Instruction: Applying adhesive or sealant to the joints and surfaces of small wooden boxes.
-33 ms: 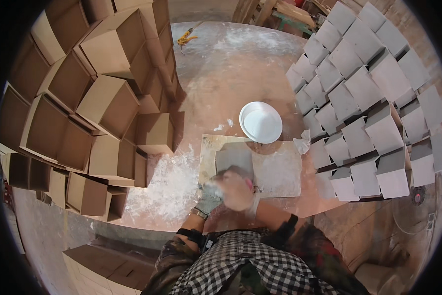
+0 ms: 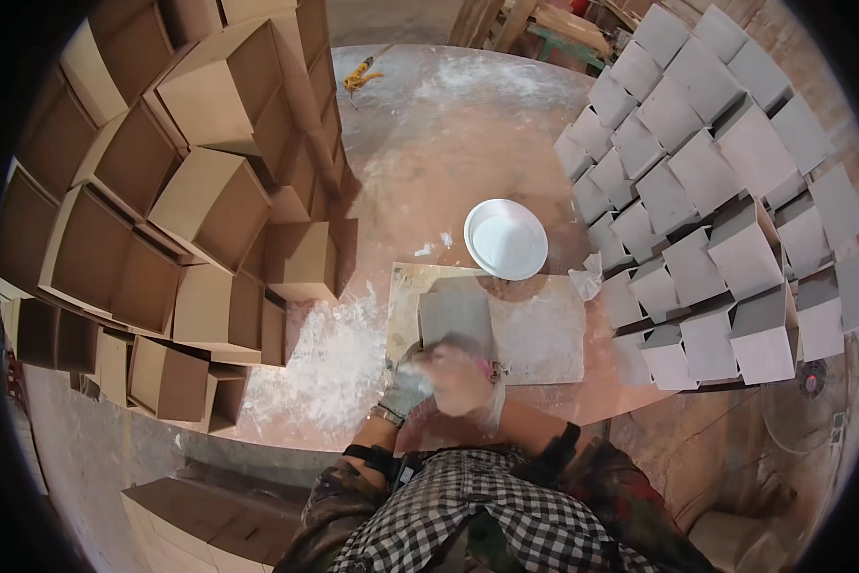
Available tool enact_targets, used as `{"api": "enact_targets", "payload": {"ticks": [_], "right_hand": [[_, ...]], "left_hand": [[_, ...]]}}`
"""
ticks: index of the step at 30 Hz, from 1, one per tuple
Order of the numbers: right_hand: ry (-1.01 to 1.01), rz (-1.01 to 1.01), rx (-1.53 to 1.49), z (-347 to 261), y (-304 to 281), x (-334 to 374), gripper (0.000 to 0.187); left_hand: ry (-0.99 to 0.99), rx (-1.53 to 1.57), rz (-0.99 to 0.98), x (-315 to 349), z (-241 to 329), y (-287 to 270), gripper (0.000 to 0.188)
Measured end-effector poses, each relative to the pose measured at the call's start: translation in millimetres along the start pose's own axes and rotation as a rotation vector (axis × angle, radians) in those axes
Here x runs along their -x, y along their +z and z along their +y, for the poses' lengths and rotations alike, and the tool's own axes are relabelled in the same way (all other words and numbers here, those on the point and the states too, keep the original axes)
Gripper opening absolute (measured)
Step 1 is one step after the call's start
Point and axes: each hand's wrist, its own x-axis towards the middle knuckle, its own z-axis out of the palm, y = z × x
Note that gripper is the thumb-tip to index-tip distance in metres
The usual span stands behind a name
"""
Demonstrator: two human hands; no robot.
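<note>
Both hands point(image 2: 446, 377) grip the grey slab point(image 2: 455, 315), white bowl point(image 2: 505, 239) just beyond, box stacks point(image 2: 210, 205) flanking

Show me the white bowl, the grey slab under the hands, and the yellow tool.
white bowl point(image 2: 506, 239), head view, its inside bottom.
grey slab point(image 2: 454, 310), head view, its bare top face.
yellow tool point(image 2: 363, 74), head view, its body.

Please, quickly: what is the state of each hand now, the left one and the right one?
Left hand: gloved, at the near edge of the grey block; grip cannot be told.
Right hand: blurred, over the same edge; open or closed cannot be told.
</note>
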Motion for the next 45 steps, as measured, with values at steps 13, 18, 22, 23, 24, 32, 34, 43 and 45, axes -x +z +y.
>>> {"api": "enact_targets", "payload": {"ticks": [13,18,22,23,24,32,34,43,45], "right_hand": [[0.582,0.625,-1.466,17,-102,110,0.055],[0.660,0.695,-1.911,33,-76,138,0.049],[0.809,0.544,-1.884,42,-90,137,0.048],[0.800,0.518,-1.813,44,-97,134,0.049],[0.798,0.509,-1.822,47,-103,128,0.049],[0.719,0.316,-1.812,58,-130,100,0.049],[0.754,0.246,-1.824,66,-132,101,0.051],[0.519,0.328,-0.447,161,-145,44,0.029],[0.459,0.343,-0.049,172,-157,19,0.024]], "left_hand": [[0.339,-0.381,0.169,2,33,-31,0.024],[0.038,-0.010,0.124,-4,65,-29,0.019],[-0.336,0.677,0.258,-17,98,-40,0.013],[-0.338,0.668,0.264,-18,91,-43,0.013],[-0.324,0.710,0.307,-20,74,-45,0.013],[-0.356,0.633,0.344,-5,99,-61,0.059],[-0.253,0.731,0.254,12,87,-58,0.076],[-0.293,0.354,0.215,19,82,-17,0.044],[-0.298,0.421,0.283,5,99,-16,0.034]]}}
